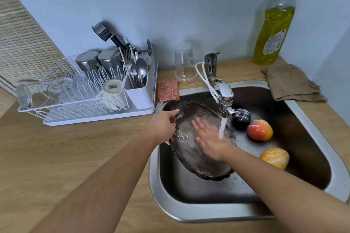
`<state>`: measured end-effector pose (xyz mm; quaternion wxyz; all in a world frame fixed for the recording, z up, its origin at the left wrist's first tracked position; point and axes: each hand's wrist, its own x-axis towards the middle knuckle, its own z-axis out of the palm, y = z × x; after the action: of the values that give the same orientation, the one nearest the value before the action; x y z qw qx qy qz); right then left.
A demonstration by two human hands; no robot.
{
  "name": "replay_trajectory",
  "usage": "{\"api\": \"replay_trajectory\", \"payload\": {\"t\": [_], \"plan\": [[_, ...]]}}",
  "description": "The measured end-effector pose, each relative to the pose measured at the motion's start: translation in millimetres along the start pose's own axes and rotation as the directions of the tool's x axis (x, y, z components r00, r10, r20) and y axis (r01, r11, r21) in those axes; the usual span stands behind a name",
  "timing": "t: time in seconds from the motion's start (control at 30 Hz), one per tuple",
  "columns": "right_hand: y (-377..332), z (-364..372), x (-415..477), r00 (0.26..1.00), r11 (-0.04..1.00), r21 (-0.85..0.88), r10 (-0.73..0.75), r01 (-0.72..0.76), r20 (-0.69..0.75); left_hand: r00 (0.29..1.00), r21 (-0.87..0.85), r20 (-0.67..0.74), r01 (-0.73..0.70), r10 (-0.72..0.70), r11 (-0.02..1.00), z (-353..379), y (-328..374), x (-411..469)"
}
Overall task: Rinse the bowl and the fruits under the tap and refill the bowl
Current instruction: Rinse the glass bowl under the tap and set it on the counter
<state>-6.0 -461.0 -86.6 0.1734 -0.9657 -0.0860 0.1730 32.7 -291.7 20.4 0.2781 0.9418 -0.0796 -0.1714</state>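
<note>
Obs.: the bowl (pixel 189 157), dark ribbed glass, is tilting under the tap (pixel 223 91), its inside facing the stream (pixel 222 128). It appears to be hanging clear of the sink (pixel 157 185) floor rather than resting on it.

The left hand (pixel 162 126) is gripping the bowl's rim left of the tap, fingers curling over the edge. The right hand (pixel 210 142) is lying flat, fingers straight, against the bowl's inside just left of the stream, holding nothing.

Three fruits are sitting right of the tap, all speckled white. The dark fruit (pixel 241 118) is beside the spout, the red fruit (pixel 260 130) next to it, and the orange fruit (pixel 275 157) farthest from the tap.

Risks (judgement):
- One hand is carrying wet glass, so a slipping rim would be dropping the bowl onto steel.
- The bowl's edge is sitting close below the spout fitting, so lifting it could be knocking glass on metal.
- The tilted inside is deflecting water, and a steeper angle may be throwing spray onto the counter (pixel 75 157) left of the tap.
</note>
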Motion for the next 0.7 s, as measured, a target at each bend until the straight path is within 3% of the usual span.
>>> {"api": "replay_trajectory", "payload": {"t": [0.1,0.2,0.23,0.27,0.33,0.37,0.43,0.53,0.63,0.7], "plan": [[-8.9,8.8,-17.0,0.981,0.99,0.081,-0.127,0.117,0.144,0.999,-0.015,-0.036,-0.002,0.001,1.0,-2.5,-2.2,1.4],[26.0,9.6,-30.6,0.961,0.976,-0.193,-0.045,0.1,0.272,1.0,-0.04,0.004,0.023,-0.023,0.999,-9.1,-4.8,2.1],[37.5,8.1,-29.9,0.981,0.946,-0.315,-0.019,0.081,0.195,0.999,-0.056,0.036,0.033,-0.031,0.998,-9.9,-4.1,1.2],[46.0,6.7,-25.9,0.998,0.924,-0.377,-0.053,0.059,0.025,0.997,-0.078,0.063,0.043,-0.038,0.996,-9.5,-2.5,0.0],[42.4,-3.3,-14.2,0.968,0.938,-0.346,-0.051,-0.038,-0.245,0.994,-0.146,0.09,0.068,-0.055,0.987,-6.8,0.6,-2.7],[32.9,-6.2,-5.7,0.967,0.962,-0.261,0.007,-0.076,-0.255,0.995,-0.178,0.082,0.074,-0.06,0.981,-5.5,1.7,-3.3],[5.8,-3.6,6.6,0.992,0.997,-0.041,0.067,-0.072,-0.104,0.998,-0.193,0.04,0.063,-0.056,0.979,-4.7,2.5,-2.0],[-21.7,2.3,-2.9,0.996,0.989,0.138,-0.063,0.055,0.059,0.999,-0.161,-0.006,0.048,-0.05,0.986,-6.9,1.3,-0.7],[-0.9,6.2,-21.2,0.961,0.993,0.065,-0.11,0.096,0.252,0.998,-0.145,-0.002,0.065,-0.066,0.987,-11.2,-3.0,0.5],[23.2,2.6,-26.4,0.961,0.983,-0.161,-0.039,0.086,0.274,0.997,-0.131,0.033,0.071,-0.067,0.989,-12.0,-5.2,-0.7]]}}
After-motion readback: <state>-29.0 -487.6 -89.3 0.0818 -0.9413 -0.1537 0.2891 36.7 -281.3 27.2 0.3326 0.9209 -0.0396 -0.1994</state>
